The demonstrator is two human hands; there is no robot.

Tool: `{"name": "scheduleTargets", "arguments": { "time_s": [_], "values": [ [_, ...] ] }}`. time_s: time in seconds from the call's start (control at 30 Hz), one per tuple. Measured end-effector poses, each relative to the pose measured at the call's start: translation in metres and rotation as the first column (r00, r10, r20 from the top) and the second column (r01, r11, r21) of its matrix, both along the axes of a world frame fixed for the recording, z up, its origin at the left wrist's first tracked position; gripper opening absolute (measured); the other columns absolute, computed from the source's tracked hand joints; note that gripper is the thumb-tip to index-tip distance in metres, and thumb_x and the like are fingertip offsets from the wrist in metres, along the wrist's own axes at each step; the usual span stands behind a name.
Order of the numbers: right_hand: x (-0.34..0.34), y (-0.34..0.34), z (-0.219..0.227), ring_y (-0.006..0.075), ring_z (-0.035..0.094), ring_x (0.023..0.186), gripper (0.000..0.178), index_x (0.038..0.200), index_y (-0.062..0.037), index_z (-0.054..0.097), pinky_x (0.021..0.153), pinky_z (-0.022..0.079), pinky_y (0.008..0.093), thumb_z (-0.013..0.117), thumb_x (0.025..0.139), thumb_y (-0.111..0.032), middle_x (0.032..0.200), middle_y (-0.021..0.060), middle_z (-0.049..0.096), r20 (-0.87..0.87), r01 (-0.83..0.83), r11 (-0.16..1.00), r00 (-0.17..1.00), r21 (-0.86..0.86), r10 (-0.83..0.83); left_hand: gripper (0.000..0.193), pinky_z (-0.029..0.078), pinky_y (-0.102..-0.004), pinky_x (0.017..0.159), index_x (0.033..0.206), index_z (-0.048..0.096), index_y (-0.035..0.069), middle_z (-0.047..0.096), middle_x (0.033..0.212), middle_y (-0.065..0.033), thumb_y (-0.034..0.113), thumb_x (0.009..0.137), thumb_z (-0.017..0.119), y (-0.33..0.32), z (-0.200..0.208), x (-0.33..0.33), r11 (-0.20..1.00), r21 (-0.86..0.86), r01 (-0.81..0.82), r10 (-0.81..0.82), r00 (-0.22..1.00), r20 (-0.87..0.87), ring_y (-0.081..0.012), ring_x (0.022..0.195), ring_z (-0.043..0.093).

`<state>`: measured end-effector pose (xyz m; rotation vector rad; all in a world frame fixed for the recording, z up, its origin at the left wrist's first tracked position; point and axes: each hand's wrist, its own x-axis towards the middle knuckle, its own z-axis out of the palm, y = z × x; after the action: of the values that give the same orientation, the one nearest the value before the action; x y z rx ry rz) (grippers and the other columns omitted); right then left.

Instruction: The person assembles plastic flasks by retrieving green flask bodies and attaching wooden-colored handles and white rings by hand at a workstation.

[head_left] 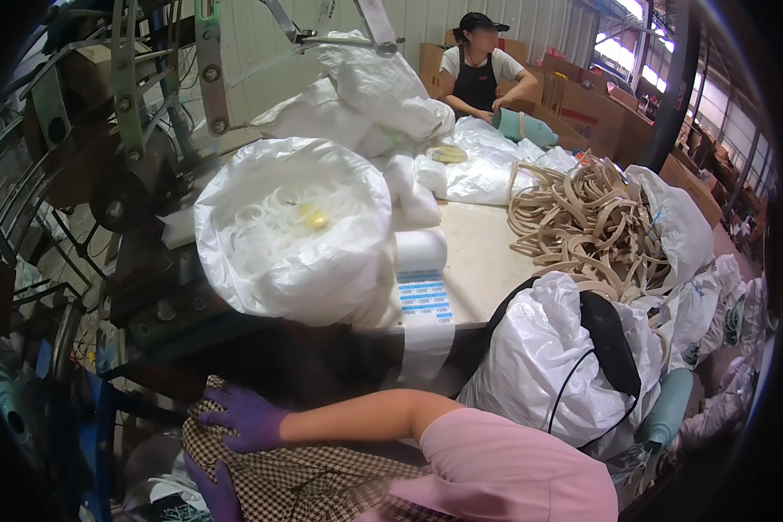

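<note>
My right hand (245, 419), in a purple glove, reaches across from the right at the lower left. Its fingers are spread over a brown-and-black checked cloth (304, 478). Below it, my left hand (216, 492), also purple-gloved, touches the cloth's left edge; the cloth and the picture's edge hide much of it, so its grip is unclear. The cloth runs down toward my body at the lower edge. Beyond my hands, on the table, an open white bag (296, 252) holds translucent white rings (278, 217) and a small yellow item (313, 217).
A label roll (420, 250) trails its strip over the table edge. Tan loops (583, 217) lie heaped at right, behind a white sack (539, 357) with a black strap. Metal machinery (130, 113) stands left. At the back, a co-worker (478, 70) handles a teal cylindrical piece (526, 128).
</note>
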<state>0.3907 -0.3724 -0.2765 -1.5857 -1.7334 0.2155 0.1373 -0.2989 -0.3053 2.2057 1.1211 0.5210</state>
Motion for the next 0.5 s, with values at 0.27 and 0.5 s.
{"name": "scheduleTargets", "arguments": {
  "time_s": [0.27, 0.5],
  "values": [
    [-0.0021, 0.0055, -0.0070, 0.0547, 0.043, 0.141, 0.061, 0.143, -0.0190, 0.063, 0.113, 0.042, 0.0656, 0.073, 0.085, -0.035, 0.162, 0.0258, 0.042, -0.013, 0.001, 0.999, 1.000, 0.053, 0.000, 0.066, 0.033, -0.0491, 0.125, 0.159, 0.039, -0.007, 0.048, 0.159, -0.0287, 0.025, 0.106, 0.063, -0.0057, 0.0089, 0.0045, 0.999, 0.050, -0.008, 0.010, 1.000, -0.022, -0.0415, 0.147, 0.045],
    [-0.0008, 0.0029, -0.0069, 0.0547, 0.040, 0.143, 0.062, 0.145, -0.0194, 0.062, 0.113, 0.041, 0.0670, 0.073, 0.085, -0.035, 0.163, 0.0254, 0.040, -0.048, -0.004, 1.000, 0.999, 0.020, 0.005, 0.071, 0.034, -0.0480, 0.126, 0.160, 0.035, -0.008, 0.045, 0.163, -0.0270, 0.026, 0.106, 0.067, -0.0028, 0.0061, 0.0059, 0.988, 0.125, 0.094, -0.103, 0.993, 0.063, -0.0397, 0.151, 0.043]
  ]
}}
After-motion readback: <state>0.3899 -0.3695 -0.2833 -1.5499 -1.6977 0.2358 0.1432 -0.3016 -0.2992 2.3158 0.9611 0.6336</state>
